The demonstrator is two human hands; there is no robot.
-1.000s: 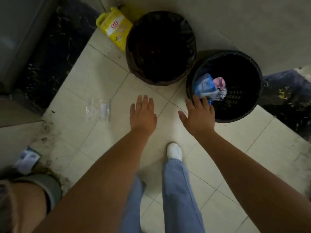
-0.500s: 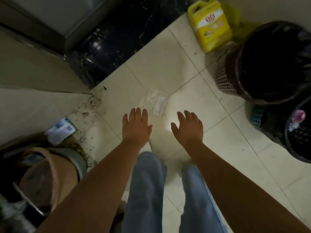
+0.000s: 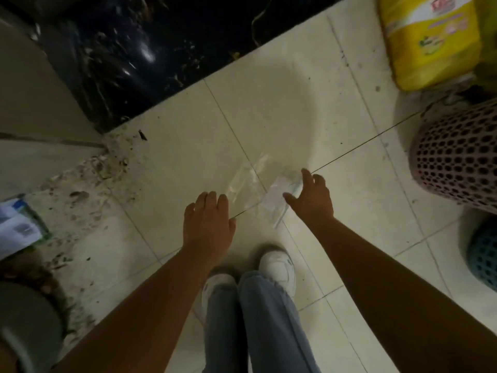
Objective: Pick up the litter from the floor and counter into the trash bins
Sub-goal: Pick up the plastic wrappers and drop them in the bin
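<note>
- The plastic wrapper (image 3: 258, 188) lies flat on the tiled floor (image 3: 269, 117), ahead of the shoes (image 3: 277, 267);
- the left hand (image 3: 208, 224) is just left of it, the right hand (image 3: 312, 197) at its right edge;
- a perforated bin (image 3: 457, 157) stands far right, a jug (image 3: 430, 41) behind it;
- a paper scrap (image 3: 18, 227) lies far left.

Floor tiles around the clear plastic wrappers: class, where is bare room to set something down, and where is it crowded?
Bare cream tile lies between the clear plastic wrappers, the black marble base and the yellow plastic jug. Another bare strip runs between the right hand and the pink perforated bin. It is crowded at the left hand, the white shoes and the gritty left corner.
</note>
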